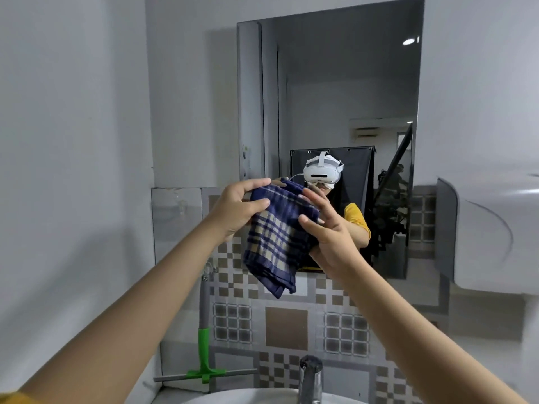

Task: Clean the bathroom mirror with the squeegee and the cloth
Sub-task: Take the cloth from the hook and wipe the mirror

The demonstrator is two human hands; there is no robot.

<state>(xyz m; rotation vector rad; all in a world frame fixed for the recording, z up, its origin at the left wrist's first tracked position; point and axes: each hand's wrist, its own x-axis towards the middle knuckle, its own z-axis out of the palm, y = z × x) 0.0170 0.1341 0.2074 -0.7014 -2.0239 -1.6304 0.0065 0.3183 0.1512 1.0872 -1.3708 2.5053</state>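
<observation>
Both arms are up in front of the mirror (335, 83); between the hands we see the blue checked cloth (277, 237), folded over and hanging with its lower corner below the mirror's bottom edge. The left hand (236, 211) pinches the cloth's upper left edge, thumb and fingers curled over the fold; the right hand (326, 231) cups the cloth from the right side, thumb across the front, fingers wrapped behind. The squeegee (204, 339) hangs on the tiled wall (285, 328) low to the left, green handle, blade at the bottom; the tap (310, 377) and basin rim (250, 396) sit below us.
</observation>
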